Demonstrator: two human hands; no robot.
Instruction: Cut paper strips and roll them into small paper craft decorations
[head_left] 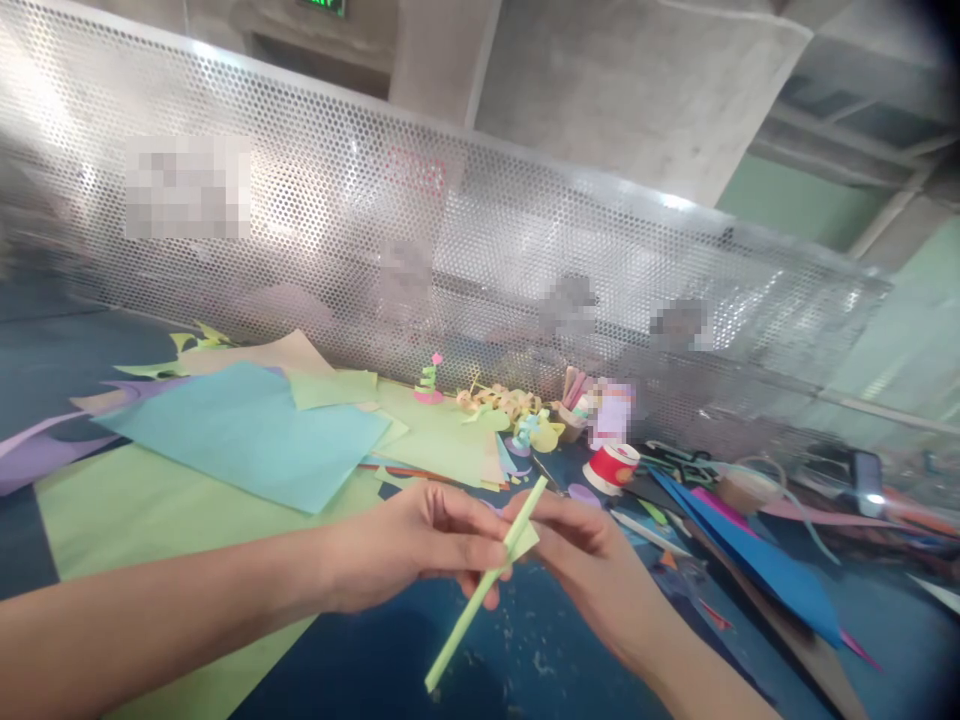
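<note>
A narrow light-green paper strip (466, 622), rolled or folded lengthwise, slants between my two hands above the dark blue table. My left hand (431, 540) pinches it near its middle, the thumb lying along the front. Farther up the strip, my right hand (577, 540) is closed on it, and a small loose flap of the same paper stands out beside the fingers. Some of the right fingertips are hidden behind the paper. The strip's lower end hangs free below the left hand.
Blue paper (262, 430) and green sheets (187, 530) spread at the left. Small paper figures (429, 382), curled strips and a red-and-white paper cup (611, 468) stand farther back. Blue card (757, 560), scraps and a phone (867, 480) lie right. A perforated metal screen (315, 200) rises behind.
</note>
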